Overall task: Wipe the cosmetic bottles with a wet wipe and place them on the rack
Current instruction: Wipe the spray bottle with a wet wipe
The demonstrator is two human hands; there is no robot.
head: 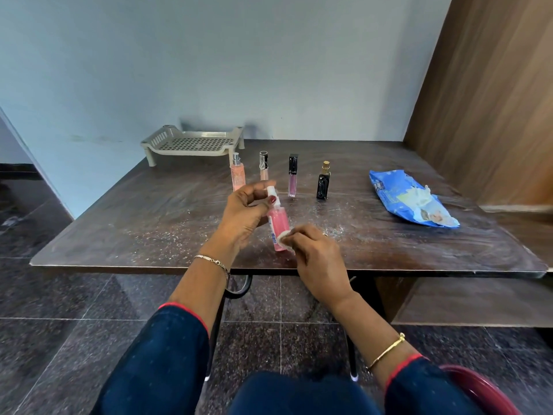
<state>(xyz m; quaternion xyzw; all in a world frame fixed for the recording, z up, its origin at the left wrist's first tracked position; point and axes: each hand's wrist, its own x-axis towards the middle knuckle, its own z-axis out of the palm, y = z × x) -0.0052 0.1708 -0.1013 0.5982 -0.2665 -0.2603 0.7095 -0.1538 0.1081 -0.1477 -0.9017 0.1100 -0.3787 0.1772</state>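
My left hand (245,211) grips a pink spray bottle (278,224) by its white top, tilted above the table. A small white wet wipe (284,237) is pinched in my right hand (317,259) and pressed against the bottle's lower side. Behind them several bottles stand in a row: a peach spray bottle (238,173), a slim clear tube (264,166), a lilac gloss tube with a black cap (292,179) and a small black bottle with a gold cap (323,182). The beige perforated rack (191,143) stands at the back left with nothing on it.
A blue wet-wipe pack (410,199), open with a wipe poking out, lies at the right on the dark wooden table (134,229). A wooden panel (484,100) rises along the right. White specks dust the tabletop. A red chair edge (484,390) shows at bottom right.
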